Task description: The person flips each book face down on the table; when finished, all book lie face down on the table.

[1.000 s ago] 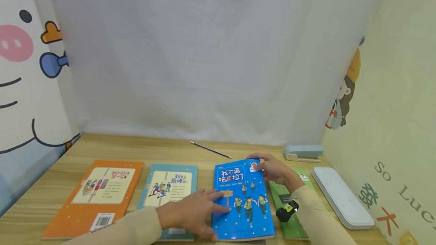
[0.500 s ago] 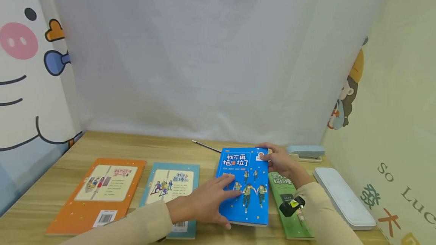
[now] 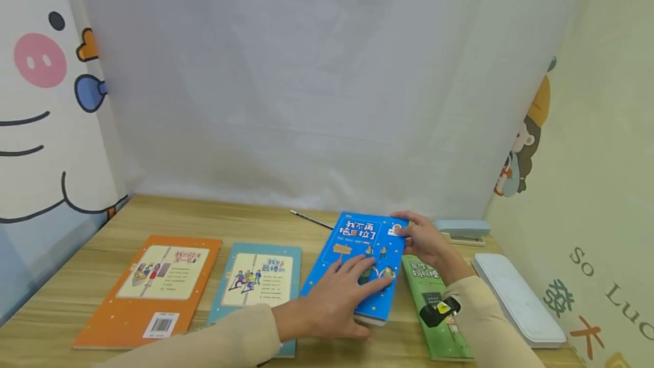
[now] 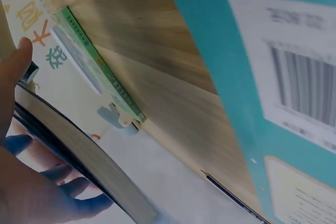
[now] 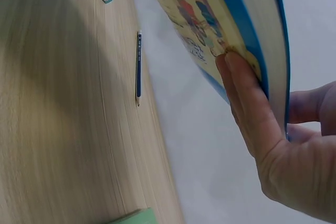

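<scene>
- Your right hand (image 3: pixel 426 240) grips the far right corner of the blue book (image 3: pixel 364 249), thumb on the cover and fingers curled under; the right wrist view shows that corner lifted clear of the table (image 3: pixel 214 223).
- Your left hand (image 3: pixel 339 300) lies on the near half of the cover with fingers spread and nearly straight, pressing rather than grasping. In the left wrist view the thumb (image 4: pixel 14 61) sits at the book's edge (image 4: pixel 79 156), which is also raised.
- The blue book sits between your two hands, tilted, its far end higher than its near end, which rests near the table edge.
- Judging by the thick page block, it has some weight and will flex rather than stay rigid. The glossy cover looks slippery under a flat palm, so a grip along the spine or a thumb-and-fingers pinch at opposite edges should hold better than pressure from above.
- Just right of your right hand lies a green book (image 3: pixel 434 305), partly under your wrist.
- Left of your left hand lies a teal book (image 3: pixel 258 277), then an orange book (image 3: pixel 153 288) farther left.
- Beyond the blue book a pen (image 3: pixel 311 220) lies on the table.
- Past your right hand stands a stapler (image 3: pixel 462 230), with a white case (image 3: pixel 518 300) to its near right.
</scene>
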Demonstrator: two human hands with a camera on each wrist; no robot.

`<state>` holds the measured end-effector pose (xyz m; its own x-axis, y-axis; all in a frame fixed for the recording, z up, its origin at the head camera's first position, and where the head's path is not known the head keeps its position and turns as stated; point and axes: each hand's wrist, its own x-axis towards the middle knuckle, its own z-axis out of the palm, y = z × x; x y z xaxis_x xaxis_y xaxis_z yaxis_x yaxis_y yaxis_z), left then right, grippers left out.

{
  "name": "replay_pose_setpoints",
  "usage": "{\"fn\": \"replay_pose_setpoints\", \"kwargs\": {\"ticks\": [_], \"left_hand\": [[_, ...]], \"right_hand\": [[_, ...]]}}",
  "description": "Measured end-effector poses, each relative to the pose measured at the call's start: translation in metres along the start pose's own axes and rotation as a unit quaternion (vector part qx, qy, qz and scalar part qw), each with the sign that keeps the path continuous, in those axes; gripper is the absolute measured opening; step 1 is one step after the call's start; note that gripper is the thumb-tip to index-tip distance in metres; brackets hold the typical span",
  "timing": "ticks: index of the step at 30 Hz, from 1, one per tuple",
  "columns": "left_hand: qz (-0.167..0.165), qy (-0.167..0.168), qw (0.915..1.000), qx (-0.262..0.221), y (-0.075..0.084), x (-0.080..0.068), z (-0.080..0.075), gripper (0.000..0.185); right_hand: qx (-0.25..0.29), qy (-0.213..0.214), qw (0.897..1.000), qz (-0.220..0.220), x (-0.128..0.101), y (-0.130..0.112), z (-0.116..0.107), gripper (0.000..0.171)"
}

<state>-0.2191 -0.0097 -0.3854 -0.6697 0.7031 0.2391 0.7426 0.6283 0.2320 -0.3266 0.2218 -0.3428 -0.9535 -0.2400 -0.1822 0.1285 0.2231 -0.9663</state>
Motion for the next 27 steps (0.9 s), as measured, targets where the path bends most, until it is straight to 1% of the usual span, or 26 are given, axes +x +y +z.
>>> {"fn": "replay_pose_setpoints", "kwargs": {"ticks": [5,9,13,18,20,24,27], "left_hand": [[-0.001,0.04,0.9988,0.028,0.007,0.004,0.0,0.084],[-0.007,0.046,0.9986,0.025,0.009,0.004,-0.003,0.075],[-0.01,0.049,0.9987,0.009,0.01,0.003,-0.004,0.071],[-0.015,0.077,0.9968,-0.018,0.011,0.004,-0.007,0.07],[-0.022,0.085,0.9955,-0.038,0.011,0.004,-0.009,0.068],[-0.035,0.087,0.9928,-0.074,0.01,0.005,-0.014,0.061],[-0.042,0.087,0.9916,-0.087,0.009,0.005,-0.017,0.056]], "right_hand": [[0.006,0.019,1.0,0.002,0.001,0.001,0.002,0.047],[0.004,0.027,1.0,0.001,0.001,0.002,0.0,0.047],[0.006,0.025,1.0,-0.01,0.001,0.001,-0.002,0.048],[0.011,0.019,1.0,-0.02,0.001,-0.002,-0.001,0.049],[0.012,0.019,1.0,-0.021,0.001,-0.003,0.0,0.049],[0.018,0.02,0.999,-0.022,0.001,-0.007,0.002,0.047],[0.021,0.023,0.999,-0.027,0.002,-0.01,0.004,0.046]]}}
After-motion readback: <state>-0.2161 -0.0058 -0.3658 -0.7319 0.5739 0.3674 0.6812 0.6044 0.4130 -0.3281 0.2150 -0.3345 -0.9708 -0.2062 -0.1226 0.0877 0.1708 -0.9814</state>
